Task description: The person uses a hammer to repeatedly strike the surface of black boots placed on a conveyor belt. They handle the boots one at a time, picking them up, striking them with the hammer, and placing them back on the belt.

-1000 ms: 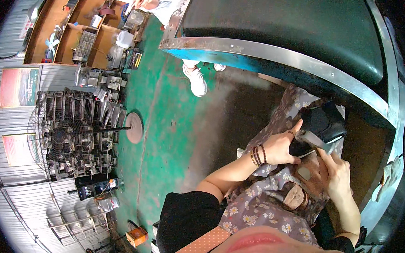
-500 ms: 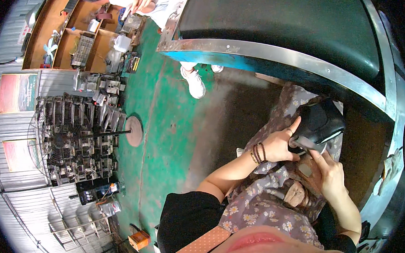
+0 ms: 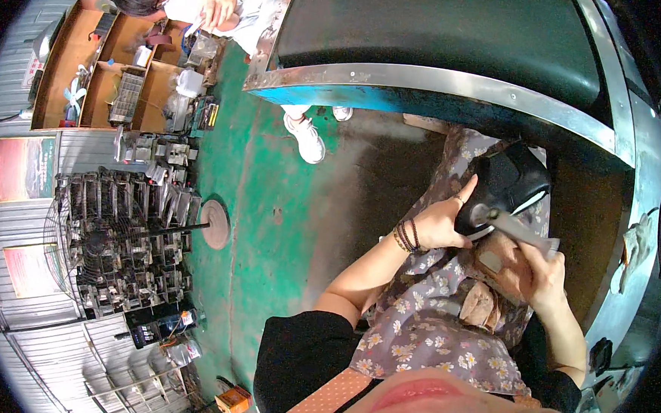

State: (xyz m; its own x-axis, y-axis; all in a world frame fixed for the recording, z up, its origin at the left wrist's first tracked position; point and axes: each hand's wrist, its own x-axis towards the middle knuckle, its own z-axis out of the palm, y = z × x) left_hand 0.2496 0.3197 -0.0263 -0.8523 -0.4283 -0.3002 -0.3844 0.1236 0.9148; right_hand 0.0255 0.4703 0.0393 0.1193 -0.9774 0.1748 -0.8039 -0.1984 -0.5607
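Observation:
My left hand (image 3: 443, 222) holds a black shoe (image 3: 516, 172) above my lap, with the thumb and fingers spread along its side. A pale edge shows along the shoe's right side. In my right hand (image 3: 542, 276) is a hammer with a grey metal head (image 3: 522, 229); its round end lies over the near end of the shoe, and the handle is hidden by my fingers. Whether the hammer touches the shoe I cannot tell. Below it, a worn brown piece with a pale patch (image 3: 502, 264) rests on my flowered apron (image 3: 429, 318), beside a smaller tan piece (image 3: 481, 305).
A metal-edged bench with a dark belt-like top (image 3: 439, 39) stands just beyond my knees. Another person's hand (image 3: 220, 4) is at its far left. On the left are a standing fan (image 3: 98, 234), a rack of metal parts (image 3: 145, 271) and a wooden shelf (image 3: 70, 77).
The hammer head has swung and shows more of its length to the right. My right hand has turned with it. The view has shifted slightly; the shoe stays in my left hand.

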